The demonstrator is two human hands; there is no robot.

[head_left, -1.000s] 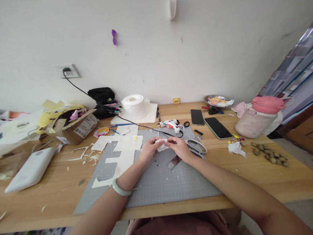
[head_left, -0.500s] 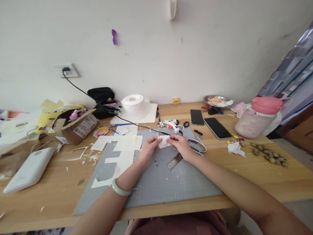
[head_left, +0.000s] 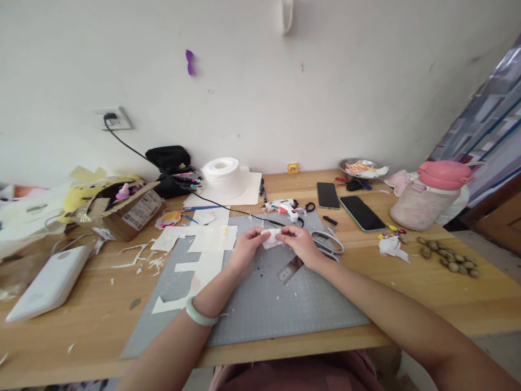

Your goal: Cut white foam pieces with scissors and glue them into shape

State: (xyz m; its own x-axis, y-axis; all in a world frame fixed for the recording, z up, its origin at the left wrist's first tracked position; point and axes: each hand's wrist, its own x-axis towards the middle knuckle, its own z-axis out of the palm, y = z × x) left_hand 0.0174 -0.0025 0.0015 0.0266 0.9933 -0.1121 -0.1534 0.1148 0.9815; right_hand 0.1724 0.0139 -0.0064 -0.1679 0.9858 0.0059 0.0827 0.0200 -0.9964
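A small white piece (head_left: 271, 239), soft-looking like tissue or padding, is held up between both hands over the grey cutting mat (head_left: 260, 304). My left hand (head_left: 246, 250) pinches its left side with thumb and fingers. Its right side is pinched by my right hand (head_left: 299, 244). Under my right hand a metal ruler (head_left: 290, 270) lies partly covered on the mat. Grey-handled scissors (head_left: 331, 243) rest just to the right. Beyond the hands lies a white and orange glue gun (head_left: 286, 207). Cut white paper (head_left: 209, 260) spreads over the mat's left part.
Behind stand a white roll (head_left: 222, 178) and a black pouch (head_left: 169, 184). A cardboard box (head_left: 132, 212) and white power bank (head_left: 51, 282) are left; two phones (head_left: 362, 213), a pink-lidded bottle (head_left: 431, 195) and several brown nuts (head_left: 451, 258) are right.
The white piece has shifted slightly and looks more bunched between my fingers. Both hands keep their pinches and have barely moved.
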